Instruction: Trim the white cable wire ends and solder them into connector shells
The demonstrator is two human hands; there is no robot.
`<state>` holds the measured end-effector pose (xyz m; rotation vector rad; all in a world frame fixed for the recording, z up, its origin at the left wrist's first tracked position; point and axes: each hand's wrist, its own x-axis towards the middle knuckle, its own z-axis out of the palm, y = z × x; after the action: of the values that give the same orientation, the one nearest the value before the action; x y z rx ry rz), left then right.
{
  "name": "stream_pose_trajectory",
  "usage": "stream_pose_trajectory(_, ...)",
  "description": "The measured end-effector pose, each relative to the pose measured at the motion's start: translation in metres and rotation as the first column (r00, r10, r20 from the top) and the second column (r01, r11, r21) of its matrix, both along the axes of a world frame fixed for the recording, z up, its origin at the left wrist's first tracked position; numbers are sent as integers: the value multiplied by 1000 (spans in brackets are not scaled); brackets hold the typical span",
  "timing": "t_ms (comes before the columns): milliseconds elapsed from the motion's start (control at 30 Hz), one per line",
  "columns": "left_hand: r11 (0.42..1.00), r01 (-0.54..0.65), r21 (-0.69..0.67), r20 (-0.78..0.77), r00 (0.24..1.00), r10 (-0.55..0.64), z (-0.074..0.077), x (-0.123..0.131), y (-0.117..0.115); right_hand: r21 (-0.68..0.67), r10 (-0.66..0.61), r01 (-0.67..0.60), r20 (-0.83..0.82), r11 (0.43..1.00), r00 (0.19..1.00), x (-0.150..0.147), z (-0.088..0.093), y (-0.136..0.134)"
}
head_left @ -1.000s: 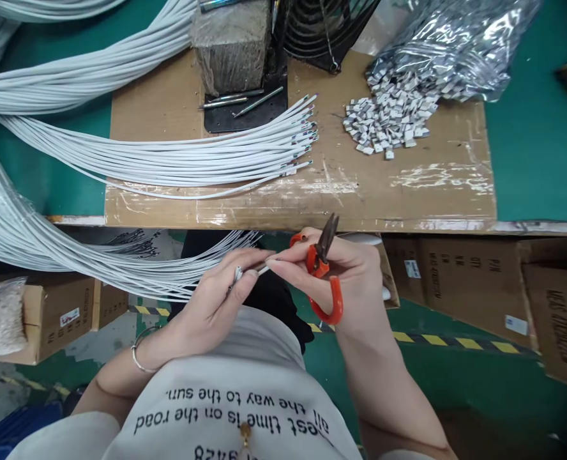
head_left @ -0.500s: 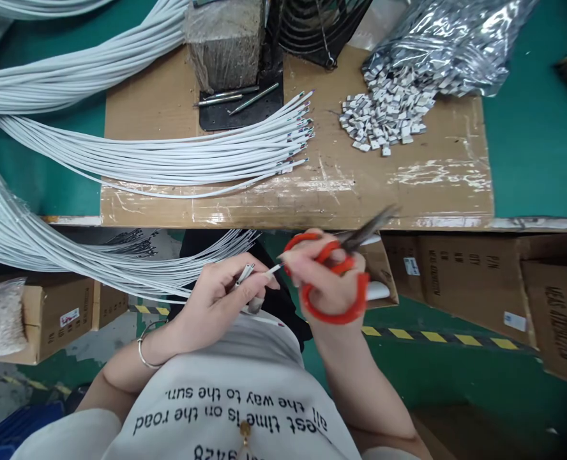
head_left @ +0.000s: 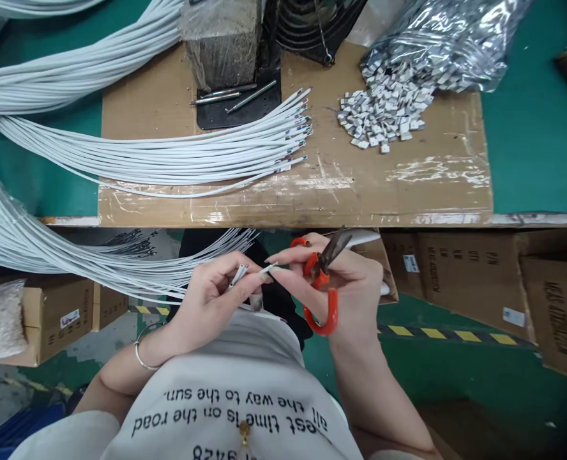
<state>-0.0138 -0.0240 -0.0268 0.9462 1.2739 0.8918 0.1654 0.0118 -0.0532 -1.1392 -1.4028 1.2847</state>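
Left hand [head_left: 216,297]: pinching cable [head_left: 269,268] | Right hand [head_left: 353,284]: gripping scissors [head_left: 320,279], touching cable tip | Cable: between hands, before worktop [head_left: 542,160] | Advice: steady cable near tip; keep scissors turned away

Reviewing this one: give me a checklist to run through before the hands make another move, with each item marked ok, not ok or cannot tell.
1. Left hand grips the white cable: ok, its end sticks out past the thumb.
2. Right hand free of tools: not ok, it carries the orange-handled scissors.
3. Scissor blades clear of the held end: ok, they point away from it.
4. Right fingertips firmly on the cable tip: cannot tell; they are at it, but the contact is too small to judge.
5. Cable bundle resting on the cardboard: ok, the loose ends lie there.
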Motion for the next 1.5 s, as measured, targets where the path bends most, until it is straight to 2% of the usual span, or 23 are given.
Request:
stream_pose_trajectory(300,999,34,12,-18,999,-34,0,-1,0,106,49,-48,-5,993,999,7,-4,1)
stream_pose_trajectory(433,996,86,-9,13,996,-85,1,-1,0,76,55,-52,-38,996,998,6,-4,4)
stream_pose_trajectory(467,996,91,-11,26,996,-90,1,-1,0,48,31,-28,-59,998,998,6,-5,5)
stream_pose_trajectory(533,997,73,-12,38,997,-72,-1,-1,-1,-3,-96,96,-106,995,990,8,-6,8)
stream_pose_trajectory(600,999,42,-18,35,999,-42,-5,-1,-2,-37,-262,260,-139,965,955,13,-6,13)
stream_pose_trajectory(667,1000,18,-7,31,999,-18,-11,-2,-3,-26,-375,376,-166,926,912,20,-4,17)
stream_pose_trajectory(733,998,-18,58,4,1000,18,-18,-4,-3,20,-443,456,-198,890,874,28,-1,22)
stream_pose_trajectory(867,967,-93,239,-148,980,131,-28,-8,-2,110,-533,568,-236,816,812,43,-1,28)
stream_pose_trajectory(933,974,-116,195,-148,978,146,-29,-10,-3,133,-550,586,-231,799,803,49,-3,28)
stream_pose_trajectory(1067,992,-84,-89,31,996,87,-29,-14,-3,162,-550,583,-209,796,809,52,-6,24)
stream_pose_trajectory(1167,987,-53,-154,238,967,89,-30,-21,-2,164,-546,576,-196,801,815,49,-6,21)
stream_pose_trajectory(1267,980,-50,-192,428,894,130,-32,-28,0,189,-560,585,-173,788,810,46,-6,19)
stream_pose_trajectory(1367,979,-67,-193,440,886,148,-31,-29,0,197,-545,566,-156,800,824,43,-6,16)
stream_pose_trajectory(1500,980,-84,-180,373,916,148,-25,-23,-2,116,-458,462,-60,879,887,38,-6,7)
